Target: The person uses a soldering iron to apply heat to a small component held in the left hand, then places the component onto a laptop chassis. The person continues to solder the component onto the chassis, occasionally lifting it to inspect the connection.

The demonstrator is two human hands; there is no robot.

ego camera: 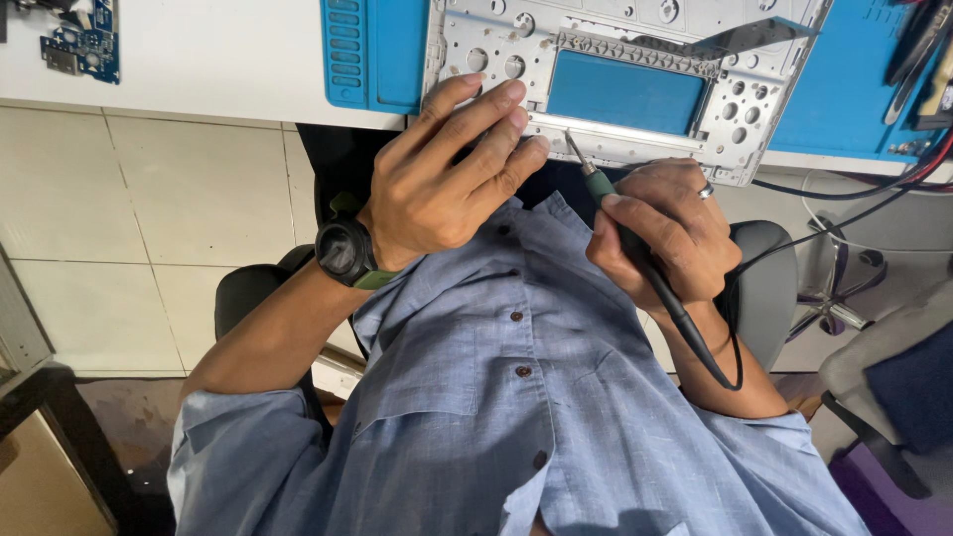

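A silver laptop chassis frame (735, 109) lies on a blue work mat (844, 89) at the table edge. My left hand (447, 179), with a dark watch on its wrist, rests its fingertips on the frame's near edge, fingers apart and nothing held. My right hand (665, 228) grips a corded pen-shaped tool (635, 248) with a green collar. The tool's thin metal tip (574, 147) touches the frame's near edge, just right of my left fingers. A black cable runs from the tool down past my right wrist.
A small blue circuit board (84, 40) lies on the white table (199, 60) at far left. Tools and red and black cables (923, 60) crowd the right end. An office chair base (844, 278) stands on the tiled floor at right.
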